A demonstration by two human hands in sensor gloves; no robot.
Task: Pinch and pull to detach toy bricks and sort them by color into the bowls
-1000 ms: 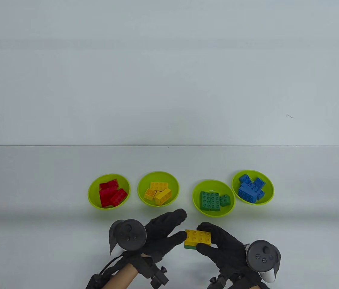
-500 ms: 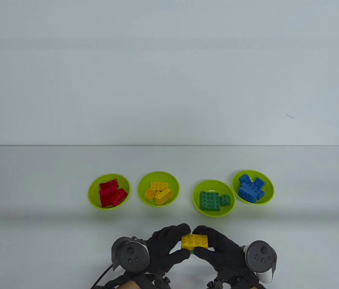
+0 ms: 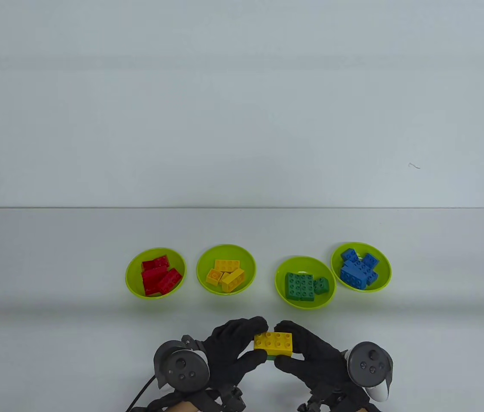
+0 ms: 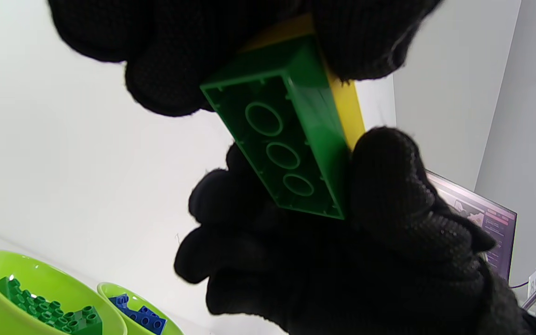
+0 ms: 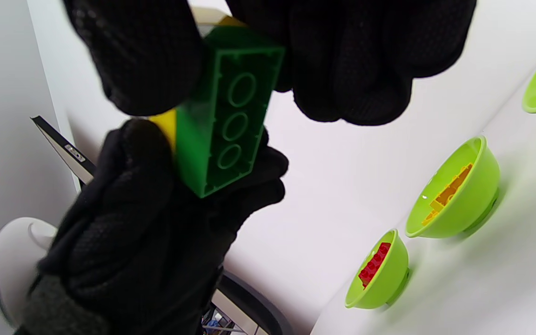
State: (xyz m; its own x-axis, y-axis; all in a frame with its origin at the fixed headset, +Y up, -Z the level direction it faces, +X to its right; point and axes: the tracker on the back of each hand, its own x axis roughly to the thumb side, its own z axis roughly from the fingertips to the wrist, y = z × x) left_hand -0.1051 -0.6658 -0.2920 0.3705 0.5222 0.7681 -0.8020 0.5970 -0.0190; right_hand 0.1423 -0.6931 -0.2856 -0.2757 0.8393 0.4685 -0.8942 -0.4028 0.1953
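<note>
Green bowls are sitting in a row at mid-frame, holding red [image 3: 158, 276], yellow [image 3: 226, 275], green [image 3: 304, 286] and blue bricks [image 3: 358, 270].
Lower centre, the left hand [image 3: 234, 349] and right hand [image 3: 310, 352] are each keeping a pinching grip on the yellow-on-green brick pair [image 3: 273, 343].

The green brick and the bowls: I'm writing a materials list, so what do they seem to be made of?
Green brick: looks like hard moulded plastic, glossy; its hollow underside shows thin walls and three round tubes, with light sheen on the side. Bowls: probably plastic too, lime green, smooth and shiny, with bright highlights on the rim and wall.
</note>
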